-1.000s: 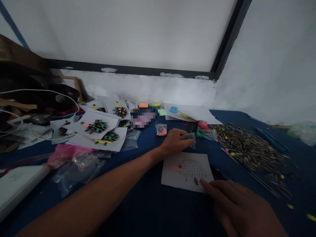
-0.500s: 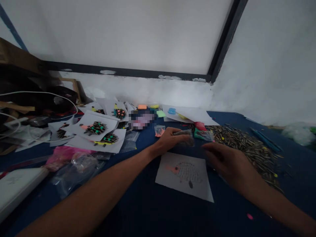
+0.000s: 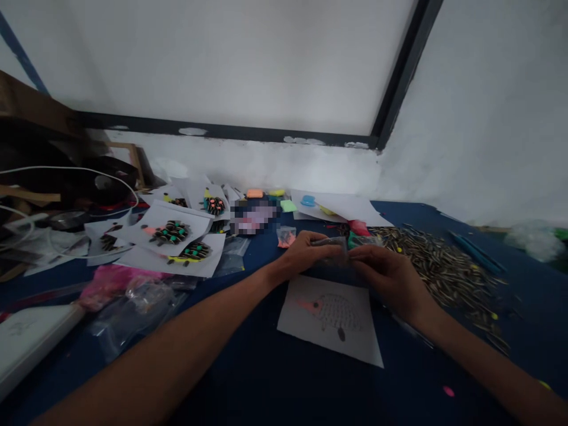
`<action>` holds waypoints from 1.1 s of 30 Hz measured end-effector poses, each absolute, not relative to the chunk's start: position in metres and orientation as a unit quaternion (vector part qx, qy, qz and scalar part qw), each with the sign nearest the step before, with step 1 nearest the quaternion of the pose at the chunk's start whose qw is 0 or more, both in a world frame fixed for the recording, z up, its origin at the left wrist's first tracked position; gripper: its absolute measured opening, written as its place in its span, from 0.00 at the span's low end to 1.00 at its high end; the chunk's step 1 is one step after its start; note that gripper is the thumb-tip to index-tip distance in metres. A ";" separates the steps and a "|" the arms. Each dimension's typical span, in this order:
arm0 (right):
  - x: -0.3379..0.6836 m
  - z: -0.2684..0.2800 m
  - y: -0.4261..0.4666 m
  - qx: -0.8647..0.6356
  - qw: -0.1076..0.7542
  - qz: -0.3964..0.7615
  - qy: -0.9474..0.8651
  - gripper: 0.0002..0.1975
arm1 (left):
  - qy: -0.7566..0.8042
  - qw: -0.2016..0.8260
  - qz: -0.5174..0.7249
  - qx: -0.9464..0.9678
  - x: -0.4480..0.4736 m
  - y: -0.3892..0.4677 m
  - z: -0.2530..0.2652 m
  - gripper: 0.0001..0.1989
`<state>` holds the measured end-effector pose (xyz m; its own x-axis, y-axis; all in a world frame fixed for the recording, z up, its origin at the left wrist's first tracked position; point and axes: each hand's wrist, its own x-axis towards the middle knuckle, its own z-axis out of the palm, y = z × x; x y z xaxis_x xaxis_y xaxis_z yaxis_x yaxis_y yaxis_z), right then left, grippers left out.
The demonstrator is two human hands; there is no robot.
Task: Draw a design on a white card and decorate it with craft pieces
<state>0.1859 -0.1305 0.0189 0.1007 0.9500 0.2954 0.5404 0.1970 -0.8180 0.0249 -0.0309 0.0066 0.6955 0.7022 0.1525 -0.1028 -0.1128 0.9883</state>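
My left hand (image 3: pixel 302 258) is closed on a small clear plastic bag (image 3: pixel 337 247) with something dark inside. At the bag's right edge, my right hand (image 3: pixel 393 277) has thumb and fingers pinched together, apparently gripping the plastic; the exact contact is blurred. Just below both hands lies a white paper (image 3: pixel 329 319) with a hedgehog drawing, its snout pink and its body covered in small marks. One dark oval piece rests at the hedgehog's underside. Close behind the right hand is a green bag (image 3: pixel 354 239), partly hidden.
A heap of striped sunflower seeds (image 3: pixel 452 266) spreads at the right, beside a blue tool (image 3: pixel 477 251). Papers with seed-covered hedgehogs (image 3: pixel 173 232) overlap at the left. Nearer are a pink bag (image 3: pixel 113 284), clear plastic (image 3: pixel 133 319) and a white box (image 3: pixel 35 340).
My right hand has moved left, and its fingertips have come to the right edge of the plastic bag. My left hand stays in place, holding the bag.
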 end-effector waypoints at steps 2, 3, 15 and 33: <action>0.186 0.018 -0.130 -0.598 0.455 0.218 -0.623 0.08 | 0.220 0.628 0.318 0.676 0.025 -0.031 0.007 0.17; 0.185 0.018 -0.130 -0.600 0.455 0.215 -0.622 0.08 | 0.219 0.628 0.317 0.676 0.025 -0.031 0.007 0.17; 0.190 0.013 -0.130 -0.618 0.424 0.138 -0.648 0.08 | 0.200 0.655 0.275 0.675 0.023 -0.030 0.009 0.13; 0.185 0.032 -0.139 -0.661 0.414 0.020 -0.625 0.05 | 0.236 0.626 0.274 0.691 0.027 -0.034 0.011 0.09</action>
<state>0.1848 -0.1388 0.0318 0.2168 0.8435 0.4915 0.8102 0.1254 -0.5726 0.0267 -0.0342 0.0111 0.7378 0.6697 0.0840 -0.0171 -0.1059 0.9942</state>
